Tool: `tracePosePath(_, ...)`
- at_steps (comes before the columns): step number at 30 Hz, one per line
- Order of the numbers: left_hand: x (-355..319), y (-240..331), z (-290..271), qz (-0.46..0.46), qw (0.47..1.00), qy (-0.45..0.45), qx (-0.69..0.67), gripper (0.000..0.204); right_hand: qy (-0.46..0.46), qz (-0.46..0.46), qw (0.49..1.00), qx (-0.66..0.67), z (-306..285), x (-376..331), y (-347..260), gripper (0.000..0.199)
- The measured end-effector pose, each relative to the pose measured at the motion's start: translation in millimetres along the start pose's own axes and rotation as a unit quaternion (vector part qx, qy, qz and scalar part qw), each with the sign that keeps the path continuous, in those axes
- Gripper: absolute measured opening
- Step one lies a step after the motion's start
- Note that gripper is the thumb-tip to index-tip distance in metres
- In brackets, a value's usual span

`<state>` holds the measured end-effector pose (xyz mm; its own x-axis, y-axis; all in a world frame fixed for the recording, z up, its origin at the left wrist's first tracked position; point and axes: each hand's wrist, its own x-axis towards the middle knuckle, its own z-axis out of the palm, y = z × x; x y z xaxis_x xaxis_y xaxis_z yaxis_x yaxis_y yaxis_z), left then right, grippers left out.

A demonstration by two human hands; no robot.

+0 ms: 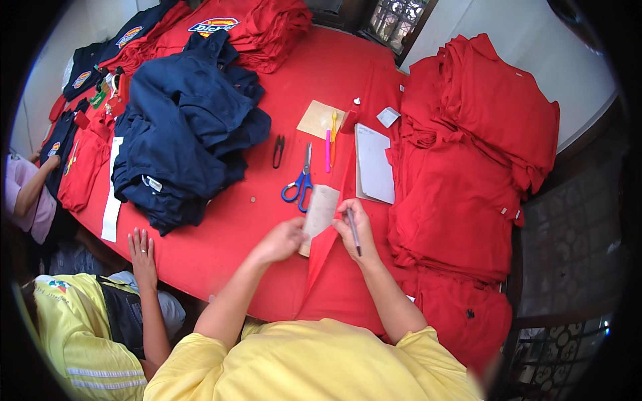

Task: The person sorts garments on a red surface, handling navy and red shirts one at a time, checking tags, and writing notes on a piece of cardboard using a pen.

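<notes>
From the head view, the only one we have, we take the blue-handled scissors [305, 179] on the red-covered desk [328, 67] as our landmark. Just below and to the right of them is the small paper pad [322, 208], near our two hands. We judge the work to be partway: pad and pen are both at hand, yet the pen's lower end points back toward us, clear of the page. Whatever marks the page carries are too faint to read, so we cannot tell how much is done or left.

Our right hand [352, 228], below and right of the scissors, has its fingers pinched around the dark pen [354, 234], close beside the pad's right edge. Our left hand [283, 239], below the scissors, is half curled at the pad's left edge; it is blurred, and we cannot tell whether it grips.

Right of the scissors lie an open notebook [374, 164] and, farther off, stacked red garments [461, 180]; to their left are black thread snips [277, 154] and a heap of navy garments [187, 127].
</notes>
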<state>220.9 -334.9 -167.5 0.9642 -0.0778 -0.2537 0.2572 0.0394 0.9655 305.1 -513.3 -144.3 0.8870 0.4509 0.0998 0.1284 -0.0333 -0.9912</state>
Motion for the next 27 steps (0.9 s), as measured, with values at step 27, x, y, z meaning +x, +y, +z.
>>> tracePosePath(27,12,14,39,0.025,0.99,0.002,0.142,0.027,0.135,-0.12,0.899,-0.399,-28,58,67,0.035)
